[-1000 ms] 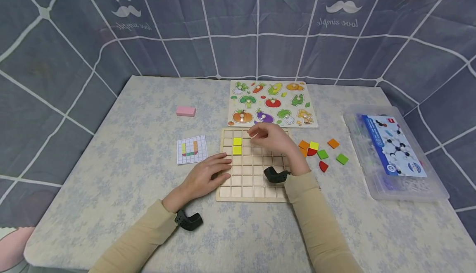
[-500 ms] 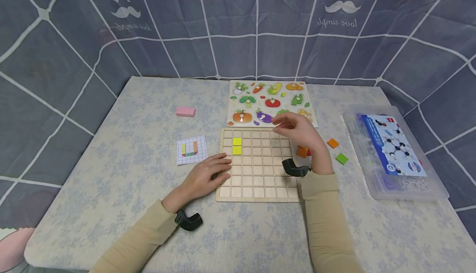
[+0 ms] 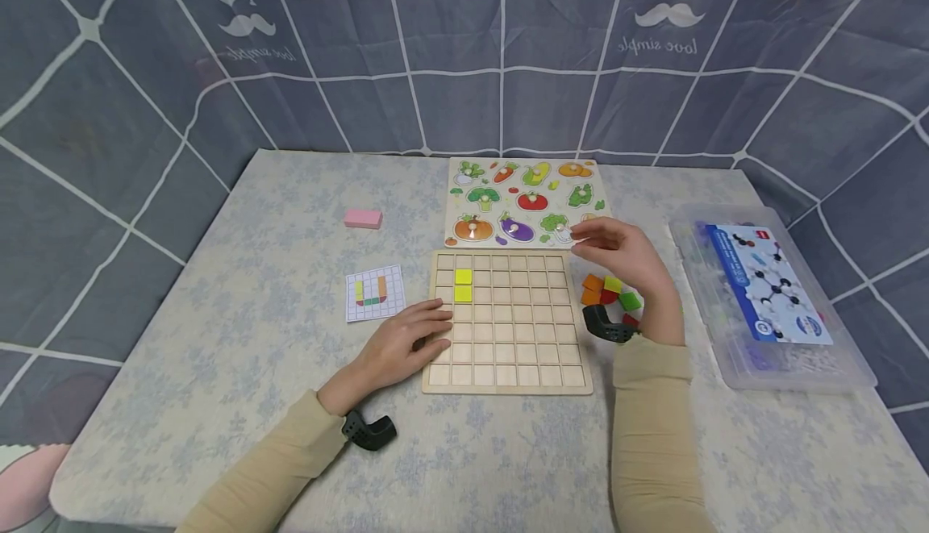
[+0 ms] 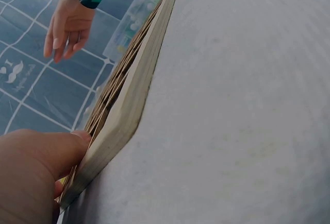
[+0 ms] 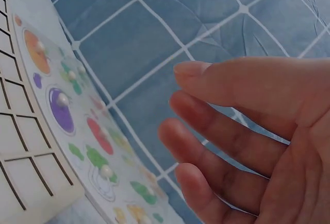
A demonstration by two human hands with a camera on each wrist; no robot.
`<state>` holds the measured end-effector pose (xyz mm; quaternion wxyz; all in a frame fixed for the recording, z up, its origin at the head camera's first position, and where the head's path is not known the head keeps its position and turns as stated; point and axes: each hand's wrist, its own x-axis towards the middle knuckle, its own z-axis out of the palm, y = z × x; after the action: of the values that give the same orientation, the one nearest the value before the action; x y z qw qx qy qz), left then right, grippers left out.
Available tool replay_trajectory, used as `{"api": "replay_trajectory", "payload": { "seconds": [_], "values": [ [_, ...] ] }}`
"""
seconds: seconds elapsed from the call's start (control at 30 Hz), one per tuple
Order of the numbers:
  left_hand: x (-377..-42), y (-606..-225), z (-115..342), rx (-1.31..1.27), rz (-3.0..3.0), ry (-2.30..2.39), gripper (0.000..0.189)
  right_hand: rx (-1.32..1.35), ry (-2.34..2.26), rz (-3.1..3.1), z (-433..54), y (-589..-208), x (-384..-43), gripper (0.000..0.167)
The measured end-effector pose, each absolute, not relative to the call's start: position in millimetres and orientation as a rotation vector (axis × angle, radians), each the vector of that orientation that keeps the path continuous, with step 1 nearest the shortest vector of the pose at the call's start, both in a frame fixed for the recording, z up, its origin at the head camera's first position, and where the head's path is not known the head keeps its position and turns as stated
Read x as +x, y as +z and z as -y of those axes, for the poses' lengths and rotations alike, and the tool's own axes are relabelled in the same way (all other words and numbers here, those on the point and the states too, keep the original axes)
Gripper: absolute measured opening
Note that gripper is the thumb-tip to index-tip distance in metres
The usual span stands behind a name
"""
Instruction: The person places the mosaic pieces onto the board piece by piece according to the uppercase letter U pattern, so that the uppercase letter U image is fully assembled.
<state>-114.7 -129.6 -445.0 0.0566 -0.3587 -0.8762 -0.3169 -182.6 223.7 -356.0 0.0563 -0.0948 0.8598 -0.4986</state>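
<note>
A wooden grid board (image 3: 513, 332) lies on the table, with two yellow square tiles (image 3: 463, 285) set one below the other in its upper left cells. My left hand (image 3: 395, 343) rests at the board's left edge with relaxed fingers; its thumb (image 4: 67, 149) touches the edge in the left wrist view. My right hand (image 3: 627, 259) is raised beyond the board's right side, empty, its fingers loosely bent. Below it are loose tiles: orange (image 3: 592, 282), yellow (image 3: 613, 284), green (image 3: 630, 301) and red (image 3: 608, 297). The right forearm hides some of the tiles.
A pattern card (image 3: 375, 293) showing a coloured U shape lies left of the board. Farther back is a pink block (image 3: 363, 218). A vegetable knob puzzle (image 3: 501, 174) sits behind the board. At the right stands a clear plastic case (image 3: 791, 368) with a blue-and-white label.
My right hand has moved rightward from over the board to above the loose tiles, uncovering the grid. The left hand and both yellow tiles on the board have stayed put.
</note>
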Motion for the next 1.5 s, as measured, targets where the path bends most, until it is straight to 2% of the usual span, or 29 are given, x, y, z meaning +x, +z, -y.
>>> {"api": "replay_trajectory", "payload": {
  "seconds": [0.47,1.5],
  "values": [
    [-114.7,-444.6,130.1,-1.086,2.662,-0.961,0.031,-0.139,-1.552,-2.582,-246.4,-370.3,-183.7,0.039],
    [-114.6,-444.5,130.4,-1.101,2.654,-0.976,0.031,-0.003,-1.461,-2.512,-283.6,-401.1,-180.5,0.046]
  ]
}}
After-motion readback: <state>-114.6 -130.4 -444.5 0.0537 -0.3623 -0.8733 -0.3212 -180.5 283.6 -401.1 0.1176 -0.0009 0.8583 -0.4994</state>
